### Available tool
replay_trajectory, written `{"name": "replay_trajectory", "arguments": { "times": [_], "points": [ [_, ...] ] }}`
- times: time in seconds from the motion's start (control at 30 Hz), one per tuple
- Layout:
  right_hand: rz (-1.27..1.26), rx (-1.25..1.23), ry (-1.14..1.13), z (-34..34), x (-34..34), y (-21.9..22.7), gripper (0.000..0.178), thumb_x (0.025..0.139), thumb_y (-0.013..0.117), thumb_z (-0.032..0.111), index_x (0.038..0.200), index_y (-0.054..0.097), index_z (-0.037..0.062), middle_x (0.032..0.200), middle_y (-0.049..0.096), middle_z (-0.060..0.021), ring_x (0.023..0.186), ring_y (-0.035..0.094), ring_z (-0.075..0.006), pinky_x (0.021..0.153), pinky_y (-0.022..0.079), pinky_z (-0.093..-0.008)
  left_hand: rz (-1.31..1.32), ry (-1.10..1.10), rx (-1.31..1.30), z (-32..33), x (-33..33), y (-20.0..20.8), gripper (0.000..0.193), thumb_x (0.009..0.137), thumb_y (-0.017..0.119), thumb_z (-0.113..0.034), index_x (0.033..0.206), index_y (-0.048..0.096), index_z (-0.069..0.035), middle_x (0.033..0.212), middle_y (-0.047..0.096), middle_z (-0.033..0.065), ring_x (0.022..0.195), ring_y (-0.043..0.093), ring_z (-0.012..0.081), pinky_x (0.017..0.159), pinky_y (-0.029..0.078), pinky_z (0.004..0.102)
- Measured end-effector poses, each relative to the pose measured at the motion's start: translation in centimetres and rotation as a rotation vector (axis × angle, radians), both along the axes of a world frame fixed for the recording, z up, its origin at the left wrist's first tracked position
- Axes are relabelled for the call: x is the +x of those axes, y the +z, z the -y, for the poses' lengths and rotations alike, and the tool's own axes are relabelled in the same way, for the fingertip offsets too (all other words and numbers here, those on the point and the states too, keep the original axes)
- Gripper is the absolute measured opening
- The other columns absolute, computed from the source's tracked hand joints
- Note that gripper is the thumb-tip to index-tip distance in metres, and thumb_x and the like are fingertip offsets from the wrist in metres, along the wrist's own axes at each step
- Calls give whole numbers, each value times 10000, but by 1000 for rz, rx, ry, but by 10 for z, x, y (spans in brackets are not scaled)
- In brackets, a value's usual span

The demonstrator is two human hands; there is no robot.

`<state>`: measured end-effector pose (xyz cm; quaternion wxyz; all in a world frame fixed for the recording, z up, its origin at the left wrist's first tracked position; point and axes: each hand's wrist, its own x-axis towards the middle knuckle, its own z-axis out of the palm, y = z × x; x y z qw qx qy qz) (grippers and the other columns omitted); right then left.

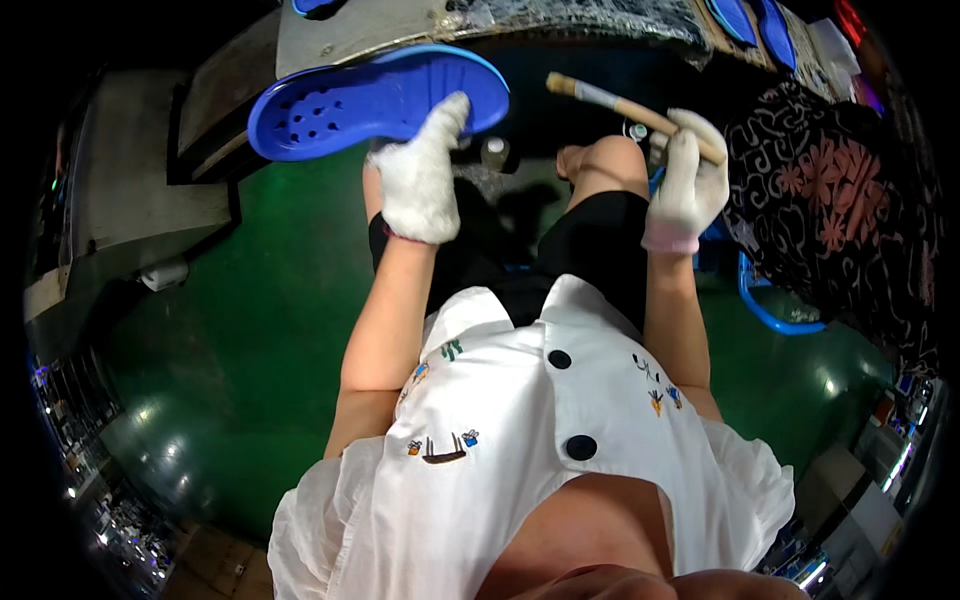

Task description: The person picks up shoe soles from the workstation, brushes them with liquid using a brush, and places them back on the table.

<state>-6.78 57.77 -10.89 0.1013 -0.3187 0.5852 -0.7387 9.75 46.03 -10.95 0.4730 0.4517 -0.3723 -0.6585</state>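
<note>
My left hand (420,190), in a white knit glove, grips a blue shoe sole (390,100) near its heel end. The thumb lies on the sole's upper face, and the fingers are hidden beneath it. Holes pierce the toe end, which points left. In my right hand (692,180), also gloved in white, is a paintbrush (620,104) with a wooden handle. Its bristle end points up and left, toward the sole but apart from it.
Ahead stands a worktable (400,35) with plastic-wrapped material (590,18) along its edge. More blue soles (772,35) lie at the far right. A person in dark patterned clothing (830,190) is close on my right, near a blue stool (775,310). A grey metal machine (130,190) stands left.
</note>
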Motion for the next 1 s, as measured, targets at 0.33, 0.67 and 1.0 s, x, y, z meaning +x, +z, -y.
{"name": "replay_trajectory", "arguments": {
  "times": [0.33,0.67,1.0],
  "points": [
    [-409,-37,78,-11,26,-3,143,711,560,-67,840,611,-32,724,613,-102,602,571,-172,574,453,-254,53,59,-127,-26,-4,-7,351,743,708,23,1043,534,-28,902,604,42,741,590,106,592,472,213],
    [-626,73,96,16,27,7,147,679,607,-66,809,623,1,717,621,-95,572,541,-217,559,439,-280,184,63,-375,-6,-4,-14,269,763,702,-11,1016,618,25,931,657,74,810,635,146,752,523,285],
    [-661,136,27,20,19,13,114,664,620,-45,761,625,16,695,624,-80,553,546,-200,571,435,-284,238,64,-523,1,-7,-21,274,752,708,-22,1008,621,23,957,654,86,820,644,166,771,529,297]
  ]
}}
